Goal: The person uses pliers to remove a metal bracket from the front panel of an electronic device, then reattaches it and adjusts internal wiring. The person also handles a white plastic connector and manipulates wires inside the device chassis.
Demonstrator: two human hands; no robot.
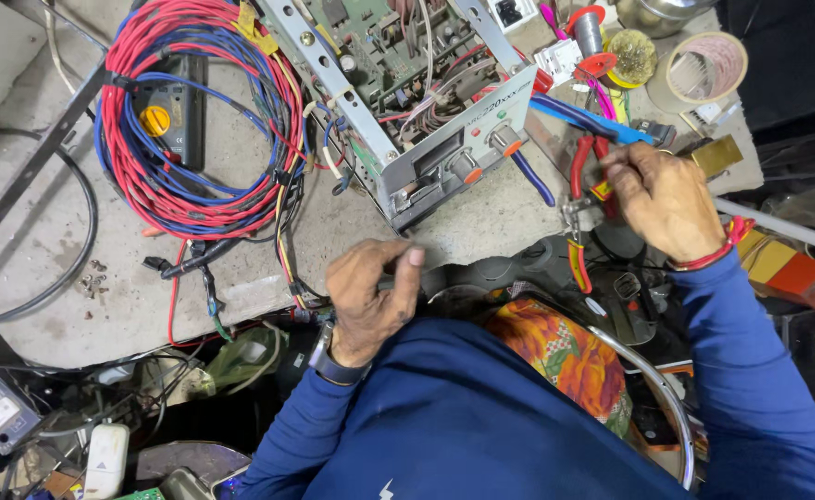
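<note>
My left hand [370, 296] rests at the near edge of the grey workbench [46, 259], fingers curled around a small dark tool or wire end that I cannot make out. My right hand [664, 199] grips a pair of red-handled pliers [581, 171] at the bench's right edge; a yellow-and-red handled tool [578, 261] hangs just below it. Between the hands stands an opened metal electronics chassis [426, 102] with orange knobs on its front panel and exposed circuit boards.
A coil of red and blue wires [194, 120] lies on the left over a clamp meter with a yellow dial [162, 116]. Blue-handled pliers [583, 116], a tape roll [703, 69] and solder sit at back right. Loose screws [93, 278] lie at left.
</note>
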